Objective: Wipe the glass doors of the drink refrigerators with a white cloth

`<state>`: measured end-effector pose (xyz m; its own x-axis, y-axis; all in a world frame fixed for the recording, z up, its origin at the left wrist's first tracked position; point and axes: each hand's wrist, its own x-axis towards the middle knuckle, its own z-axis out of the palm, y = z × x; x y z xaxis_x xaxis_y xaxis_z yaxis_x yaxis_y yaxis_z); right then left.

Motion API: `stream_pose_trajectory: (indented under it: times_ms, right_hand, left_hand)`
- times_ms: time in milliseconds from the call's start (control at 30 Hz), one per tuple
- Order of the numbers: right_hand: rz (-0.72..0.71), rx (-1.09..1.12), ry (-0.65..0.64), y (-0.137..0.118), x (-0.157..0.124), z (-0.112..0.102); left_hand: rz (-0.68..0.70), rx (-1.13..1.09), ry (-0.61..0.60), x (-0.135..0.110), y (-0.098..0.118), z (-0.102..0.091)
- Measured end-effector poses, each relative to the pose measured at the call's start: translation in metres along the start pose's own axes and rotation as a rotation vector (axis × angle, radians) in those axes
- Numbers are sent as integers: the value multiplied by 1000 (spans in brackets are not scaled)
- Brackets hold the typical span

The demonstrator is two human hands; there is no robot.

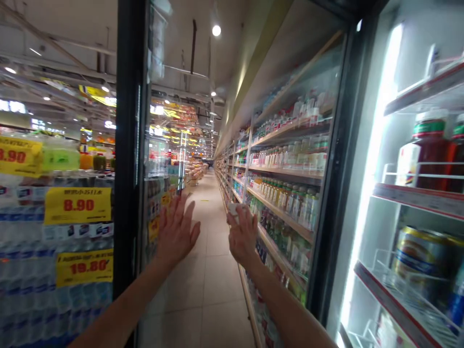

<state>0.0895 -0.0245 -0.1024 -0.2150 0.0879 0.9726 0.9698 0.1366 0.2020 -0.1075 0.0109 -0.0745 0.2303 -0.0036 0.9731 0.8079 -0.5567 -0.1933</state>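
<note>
In the head view, the glass door [127, 145] stands open beside a lit cooler, and both arms reach toward its pane. The right hand [245, 239] has its fingers bent over a small white thing [237, 209], which it seems to pinch or press; this thing is about midway between the left and the right edge of the door. The left hand [177, 229] is nearer to the left edge, its fingers spread and pointing up, with nothing seen in it.

I judge that the step is to work with the white thing at the pane. To do it well, it should lie flat under the fingers, with an even and light pressure — and the left palm could steady the door, because an open door may swing. The right arm should stay away from the cooler shelf [406, 304] and its cans [420, 256].

The white thing is mostly covered by the fingers and blurred, so I cannot tell what it is. Whether either hand truly touches the glass is also not clear — the pane is transparent. The door's top and bottom edges are cut off, and the bottles [290, 198] seen in the pane may be partly reflection.
</note>
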Motion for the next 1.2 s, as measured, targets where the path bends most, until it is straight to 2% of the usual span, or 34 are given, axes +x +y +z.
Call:
stream_pose_trajectory:
  times_ms: [67,133,167,233,300,367,400,433,467,567,633,667,700,800,833,900,1000,1067,1133,1200]
  right_hand:
    - [-93,26,-39,-8,-5,0]
    - [-95,13,-24,9,-13,-4]
    - [-48,-12,9,25,-17,-7]
    - [129,-80,93,65,-25,-16]
    - [424,-125,200,105,-29,-26]
    - [679,-131,296,131,-30,-33]
    - [734,-124,321,136,-30,-34]
    - [730,-115,325,137,-31,-35]
    - [669,-103,303,133,-32,-35]
    - [323,-53,109,117,-38,-33]
    - [169,-42,1,118,-41,-35]
    - [173,-46,-8,124,-41,-36]
    - [240,-58,25,132,-40,-38]
    - [586,-108,260,150,-31,-40]
    - [640,-111,308,147,-27,-38]
    - [580,-94,294,121,-21,-29]
    - [254,-41,101,50,-22,-15]
    - [41,9,-40,13,-28,-9]
    - [-86,40,-97,4,-33,-8]
    - [-64,10,-45,26,-36,-12]
  left_hand:
    - [6,-25,-9,-4,16,6]
    - [-2,-46,-29,-7,27,9]
    - [-12,-47,-33,-8,30,10]
    - [-12,-38,-37,-9,32,9]
    - [-2,-30,-38,-8,31,8]
    - [-2,-26,-34,-8,30,7]
    - [-4,-27,-33,-8,30,7]
    - [-7,-28,-33,-8,30,7]
    - [-8,-28,-33,-8,30,8]
    - [-3,-34,-35,-9,29,10]
    - [-7,-35,-34,-9,29,11]
    - [-8,-35,-34,-9,28,12]
    - [-9,-36,-35,-9,28,12]
    - [-11,-47,-36,-9,28,12]
    - [-12,-51,-37,-9,28,12]
    - [-18,-51,-35,-9,28,13]
    - [-14,-38,-20,-9,28,13]
    - [-13,-34,-13,-9,27,14]
    - [-16,-35,-16,-8,26,14]
    - [-18,-39,-26,-8,25,13]
